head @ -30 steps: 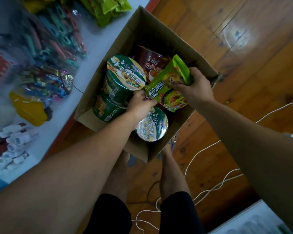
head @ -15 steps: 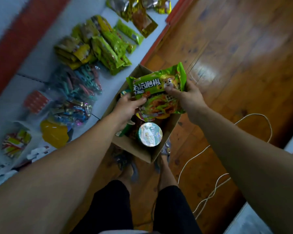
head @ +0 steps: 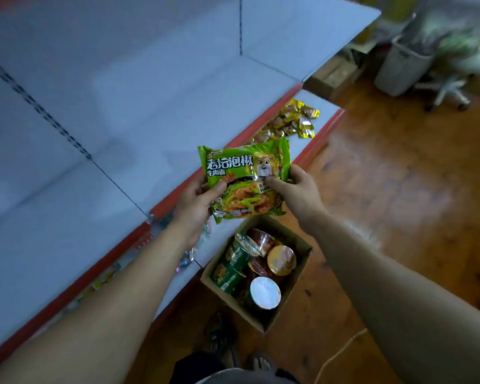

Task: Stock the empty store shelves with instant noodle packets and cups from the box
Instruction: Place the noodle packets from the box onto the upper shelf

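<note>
Both hands hold a green instant noodle packet (head: 241,176) up in front of me, above the red front edge of a white shelf (head: 139,115). My left hand (head: 197,200) grips its lower left side; my right hand (head: 294,187) pinches its right side with thumb on the face. Below on the floor stands the open cardboard box (head: 297,292), holding several noodle cups, among them green ones (head: 230,267), a red one and one with a silver lid (head: 265,293).
The white shelf boards are bare, with a red trim (head: 222,153). Gold snack packets (head: 291,120) lie on the bottom shelf further right. A white bin (head: 402,67) and a chair base stand at the back right on the wooden floor. A white cable (head: 341,353) runs by my feet.
The noodle packet came up out of the box, now held in both hands at shelf height. My view swung from the box and lower shelf goods up to the bare shelf.
</note>
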